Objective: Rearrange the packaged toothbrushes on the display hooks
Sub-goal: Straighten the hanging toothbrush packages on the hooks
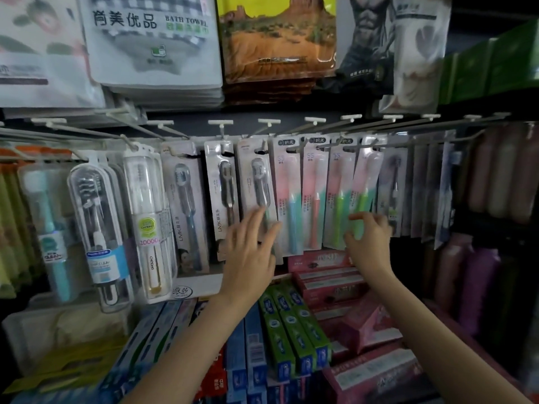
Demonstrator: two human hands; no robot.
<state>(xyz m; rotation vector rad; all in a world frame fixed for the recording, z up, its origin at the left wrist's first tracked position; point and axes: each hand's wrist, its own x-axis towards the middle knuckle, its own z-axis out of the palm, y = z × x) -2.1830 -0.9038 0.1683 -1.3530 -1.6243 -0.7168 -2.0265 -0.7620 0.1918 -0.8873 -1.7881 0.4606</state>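
Packaged toothbrushes hang in a row from white display hooks (pixel 268 121). Grey packs with dark brushes (pixel 223 182) hang in the middle; pink-and-green packs (pixel 313 193) hang to their right. My left hand (pixel 250 252) lies flat with straight fingers against the lower part of a grey pack (pixel 259 182). My right hand (pixel 369 243) is raised in front of the bottom of a green-handled pack (pixel 363 188), fingers loosely curled; whether it touches the pack I cannot tell. Clear-cased brushes (pixel 93 225) hang at the left.
Bath towel packs (pixel 151 42) hang above the hooks. Toothpaste boxes, green (pixel 291 330), blue and pink (pixel 329 275), are stacked on the shelf below my arms. Dim packs and bottles (pixel 481 272) fill the right side.
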